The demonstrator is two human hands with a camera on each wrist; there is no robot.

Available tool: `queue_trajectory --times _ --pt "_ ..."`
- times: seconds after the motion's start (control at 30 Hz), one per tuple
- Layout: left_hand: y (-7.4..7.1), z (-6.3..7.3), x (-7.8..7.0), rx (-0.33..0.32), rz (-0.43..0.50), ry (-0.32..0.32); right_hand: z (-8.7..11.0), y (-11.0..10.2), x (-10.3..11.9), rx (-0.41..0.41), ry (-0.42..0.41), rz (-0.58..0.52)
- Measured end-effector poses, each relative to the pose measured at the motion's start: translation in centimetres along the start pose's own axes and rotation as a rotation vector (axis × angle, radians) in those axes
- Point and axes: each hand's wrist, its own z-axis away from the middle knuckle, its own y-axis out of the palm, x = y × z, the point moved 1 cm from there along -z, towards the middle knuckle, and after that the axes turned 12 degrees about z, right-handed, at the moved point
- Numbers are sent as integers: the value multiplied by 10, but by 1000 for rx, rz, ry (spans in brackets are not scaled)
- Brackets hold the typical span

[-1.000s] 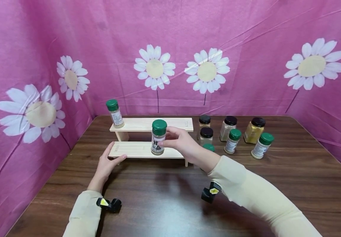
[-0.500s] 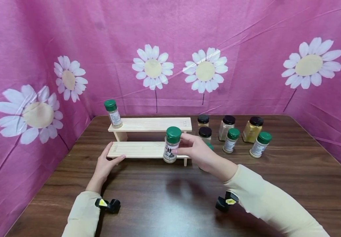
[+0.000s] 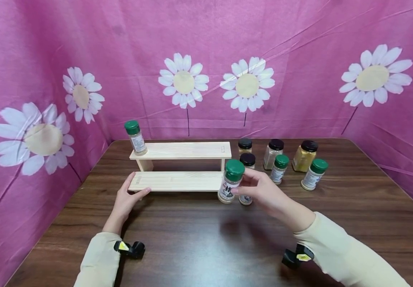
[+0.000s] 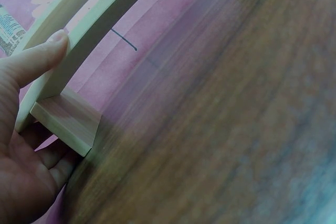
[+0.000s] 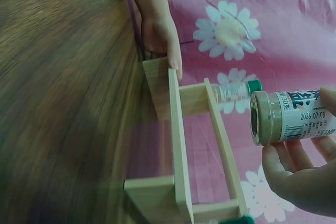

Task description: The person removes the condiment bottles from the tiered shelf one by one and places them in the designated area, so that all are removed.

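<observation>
My right hand (image 3: 269, 195) holds a green-capped spice jar (image 3: 230, 181) between thumb and fingers, in the air by the right end of a two-tier wooden shelf rack (image 3: 179, 181). Dark characters are printed on its white label, and the right wrist view shows the jar's (image 5: 291, 116) base and stamped date. At the rack's left end, my left hand (image 3: 124, 201) grips the lower board. In the left wrist view its thumb (image 4: 44, 56) lies over the board's edge, with the other fingers around the end. On the upper tier's left end stands another green-capped jar (image 3: 137, 139).
Right of the rack, on the brown wooden table (image 3: 199, 243), stand black-capped jars, among them a yellow one (image 3: 304, 159), and green-capped ones (image 3: 313, 177). Another jar (image 3: 245, 199) is partly hidden behind my right fingers. A pink daisy-print cloth (image 3: 213, 32) hangs behind.
My right hand has carried the jar rightward and slightly toward me, from before the rack's middle to its right end. My left hand keeps its grip on the rack.
</observation>
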Motion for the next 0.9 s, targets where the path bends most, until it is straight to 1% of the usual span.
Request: queue_trajectory --times 0.13,0.23,0.47,0.7,0.9 --pt "0 -1 2 0 -6 -3 9 -10 -5 -27 44 29" --pt "0 -1 1 0 -9 -3 15 -17 -7 -41 67 30" --pt "0 -1 1 4 -7 0 25 -31 -16 -65 62 21" --pt "0 -2 2 7 -1 -4 35 -47 -27 -94 83 -9" --pt "0 -2 3 4 5 3 41 -57 -33 -103 55 -46"
